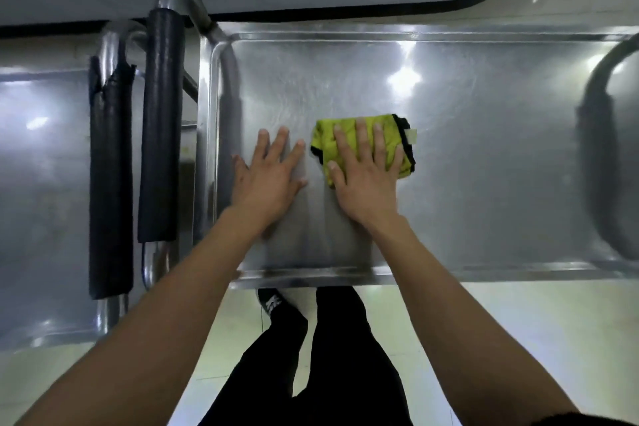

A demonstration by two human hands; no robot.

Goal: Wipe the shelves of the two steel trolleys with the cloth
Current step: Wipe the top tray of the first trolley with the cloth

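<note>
Directly below you is the right-hand steel trolley, its flat rimmed top shelf filling most of the view. The second steel trolley stands just beside it on the left. The two push handles, each wrapped in black foam padding, lie side by side between the two shelves.

Your folded yellow-green cloth with black edging lies on the right-hand trolley's shelf, left of the shelf's centre. It sits under your right hand. Only its far and right edges and a small white tag show past the fingers.

Your right hand lies flat on the cloth, fingers straight and slightly spread, pressing it down against the steel. Nothing is curled round the cloth.

Your left hand rests palm-down on the bare shelf, just beside the cloth on its left but not touching it. Its fingers are straight and splayed, holding nothing.
</note>
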